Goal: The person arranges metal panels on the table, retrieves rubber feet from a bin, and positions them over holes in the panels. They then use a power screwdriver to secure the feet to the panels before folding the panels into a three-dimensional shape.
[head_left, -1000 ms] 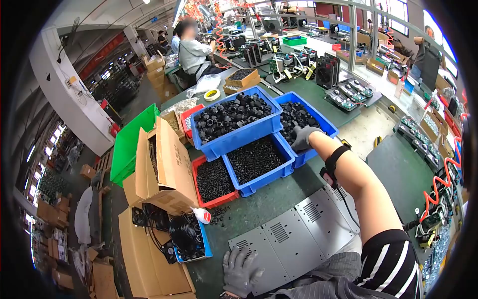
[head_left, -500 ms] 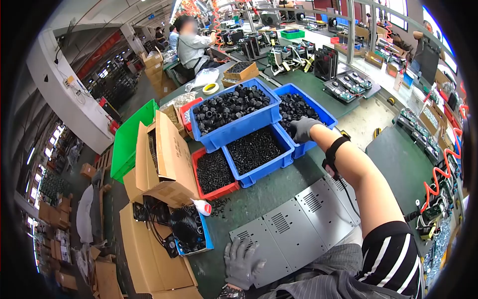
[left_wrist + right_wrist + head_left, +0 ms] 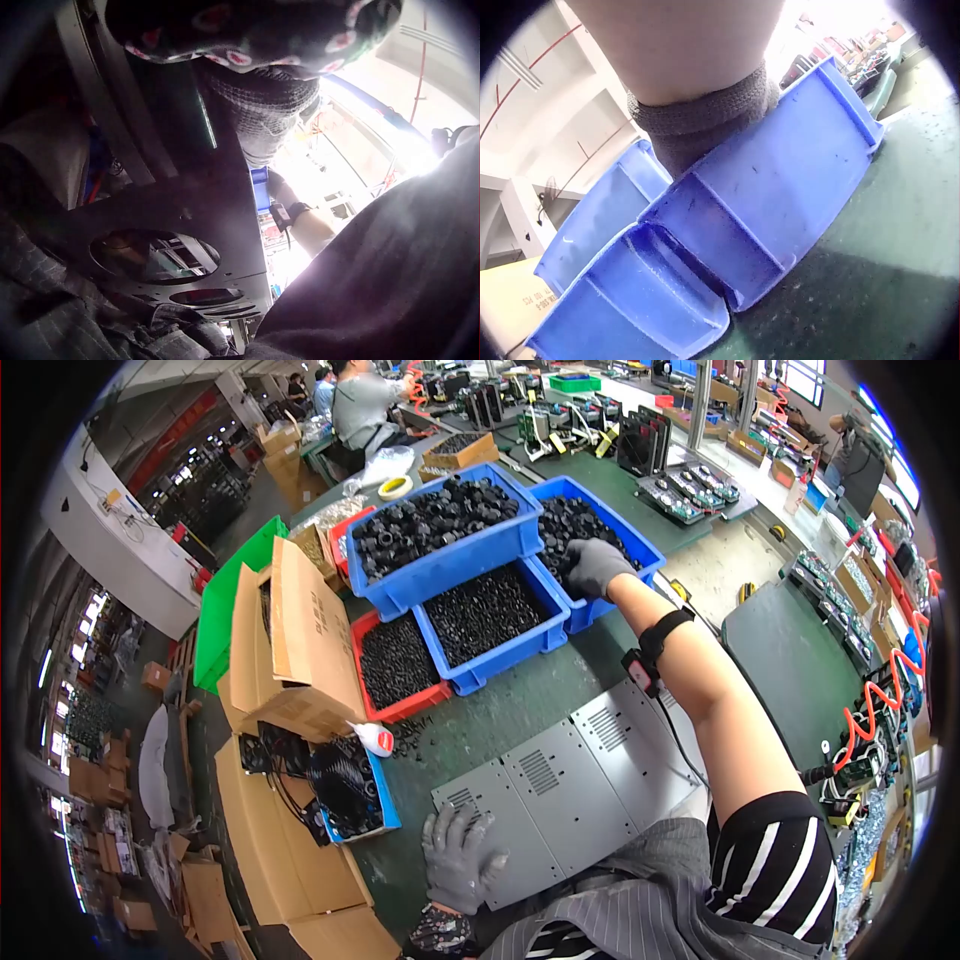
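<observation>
Right grip, grey glove, is sitting inside the right-hand blue bin, fingers pointing down into the black parts. Can't tell if it's wide, narrow or holding a piece: fingertips are hiding in the head view, and in the right wrist view the bin wall is covering everything past the glove cuff. Black parts are lying around and ahead of that grip.

Left grip, also gloved, is resting at the near-left end of the grey metal panel, fingers straight and spread, so wide, holding nothing. Panel is lying on the green worktop, extending right from the left grip and sitting nearer the person than the right grip. Left wrist view is showing mostly cuff and sleeve.

Left of the right grip, the raised blue bin is carrying chunky black fittings. Below it, a lower blue bin is holding small black pieces; just beside that, further left, a red bin is holding more.

Ahead-left of the left grip, a white bottle is leaning by a blue-edged box containing a black coil. A cardboard box is standing farther ahead-left.

Behind the right grip, a wrist camera is strapped on, its cable hanging over the panel.
</observation>
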{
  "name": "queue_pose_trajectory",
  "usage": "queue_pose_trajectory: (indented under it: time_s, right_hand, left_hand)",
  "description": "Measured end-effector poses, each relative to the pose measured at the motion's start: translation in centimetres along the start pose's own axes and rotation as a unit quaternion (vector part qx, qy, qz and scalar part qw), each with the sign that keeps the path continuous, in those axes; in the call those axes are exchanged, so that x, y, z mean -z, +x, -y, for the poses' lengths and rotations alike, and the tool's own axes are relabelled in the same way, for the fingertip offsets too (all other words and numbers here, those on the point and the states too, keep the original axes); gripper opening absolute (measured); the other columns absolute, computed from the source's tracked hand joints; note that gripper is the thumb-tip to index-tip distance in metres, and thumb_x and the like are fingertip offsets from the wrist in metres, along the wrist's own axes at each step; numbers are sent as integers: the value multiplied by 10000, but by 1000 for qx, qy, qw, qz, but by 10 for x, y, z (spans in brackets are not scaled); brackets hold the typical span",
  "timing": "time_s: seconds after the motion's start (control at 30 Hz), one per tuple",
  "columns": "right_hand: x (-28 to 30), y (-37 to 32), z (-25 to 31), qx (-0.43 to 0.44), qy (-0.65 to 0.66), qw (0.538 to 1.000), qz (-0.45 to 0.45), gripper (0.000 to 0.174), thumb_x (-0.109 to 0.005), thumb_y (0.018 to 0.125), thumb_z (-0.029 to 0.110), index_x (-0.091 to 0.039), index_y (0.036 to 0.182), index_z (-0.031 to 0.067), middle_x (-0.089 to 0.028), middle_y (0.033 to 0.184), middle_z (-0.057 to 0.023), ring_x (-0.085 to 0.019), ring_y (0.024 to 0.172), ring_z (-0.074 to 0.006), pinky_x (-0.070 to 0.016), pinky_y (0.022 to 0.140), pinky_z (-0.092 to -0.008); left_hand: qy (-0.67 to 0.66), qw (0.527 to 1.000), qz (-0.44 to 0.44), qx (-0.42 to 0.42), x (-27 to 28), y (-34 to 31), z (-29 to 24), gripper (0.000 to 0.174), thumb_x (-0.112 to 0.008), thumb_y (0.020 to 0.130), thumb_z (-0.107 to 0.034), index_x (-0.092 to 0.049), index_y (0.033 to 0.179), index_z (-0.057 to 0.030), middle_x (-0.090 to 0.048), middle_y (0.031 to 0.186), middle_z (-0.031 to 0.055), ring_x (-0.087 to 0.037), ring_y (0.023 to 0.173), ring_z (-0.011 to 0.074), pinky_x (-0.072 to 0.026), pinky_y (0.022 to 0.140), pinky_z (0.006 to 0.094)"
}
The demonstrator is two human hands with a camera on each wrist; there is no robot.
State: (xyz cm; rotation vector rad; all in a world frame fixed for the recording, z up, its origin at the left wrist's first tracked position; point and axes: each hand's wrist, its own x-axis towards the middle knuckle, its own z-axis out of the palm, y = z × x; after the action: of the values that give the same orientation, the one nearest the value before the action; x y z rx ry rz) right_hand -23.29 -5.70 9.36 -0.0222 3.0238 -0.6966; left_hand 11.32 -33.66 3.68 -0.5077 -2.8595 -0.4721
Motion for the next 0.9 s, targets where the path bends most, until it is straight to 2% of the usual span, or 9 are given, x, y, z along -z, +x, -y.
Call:
queue_pose_trajectory:
  time_s: [0.23,0.37,0.43,0.5,0.53,0.7,0.77,0.8,0.9]
  right_hand:
    - [2,5,-6,-22,64,996,-56,209,-588,663,172,-662,856,141,-636,880,-154,-606,865,-305,-480,780,-358]
    - [-3,17,-15,-28,91,993,-65,210,-588,660,176,-660,855,141,-637,869,-150,-606,849,-308,-479,761,-359]
    - [-9,29,-23,-38,91,989,-112,185,-607,657,186,-663,825,133,-644,844,-132,-612,824,-286,-479,755,-345]
    - [-11,32,-27,-45,281,948,-140,79,-633,639,106,-626,716,89,-607,671,-50,-572,626,-161,-462,599,-286]
    - [0,22,-23,-67,331,934,-118,69,-619,658,90,-624,727,88,-593,662,-24,-551,610,-111,-447,569,-249]
    - [-5,30,-28,-36,385,913,-130,96,-608,680,88,-605,776,84,-557,631,-7,-510,512,-105,-409,464,-235]
    - [-5,22,-19,-26,475,876,-80,78,-592,702,74,-587,778,90,-543,627,7,-483,474,-87,-379,414,-220]
    - [1,9,-7,-16,515,856,-45,90,-614,689,82,-602,779,83,-536,623,10,-508,507,-97,-420,449,-223]
    - [6,-7,15,27,515,857,0,117,-608,686,73,-589,801,81,-520,613,10,-493,484,-96,-410,414,-222]
  left_hand:
    - [0,1000,-2,-3,-2,0,1,450,-525,776,-414,-551,1068,-72,-485,1145,167,-387,1135,374,-244,990,521]
    - [6,1000,5,-2,-2,0,1,463,-516,782,-421,-544,1085,-72,-480,1158,168,-376,1158,378,-241,991,527]
    - [7,1000,5,-5,-3,0,1,465,-514,784,-422,-543,1089,-72,-477,1164,168,-373,1163,380,-239,994,529]
    - [7,1000,6,-4,-3,-2,1,467,-511,785,-423,-542,1092,-73,-473,1170,168,-370,1169,382,-237,996,531]
    - [6,1000,1,-5,-3,-1,2,466,-514,784,-419,-540,1095,-74,-469,1175,168,-369,1172,383,-236,998,534]
    - [0,1000,-11,-1,-3,-2,1,462,-526,777,-408,-537,1100,-78,-464,1183,169,-363,1180,386,-233,1001,539]
    - [-3,1000,-13,-4,-4,-4,2,457,-529,774,-400,-536,1099,-79,-464,1183,168,-361,1184,387,-231,1003,539]
    - [-5,1000,-14,-1,-4,-3,2,457,-529,774,-400,-536,1099,-79,-464,1183,168,-361,1184,387,-231,1003,539]
    - [-2,1000,-4,-4,-3,-2,2,451,-531,770,-395,-539,1094,-82,-465,1183,167,-358,1188,387,-230,1004,538]
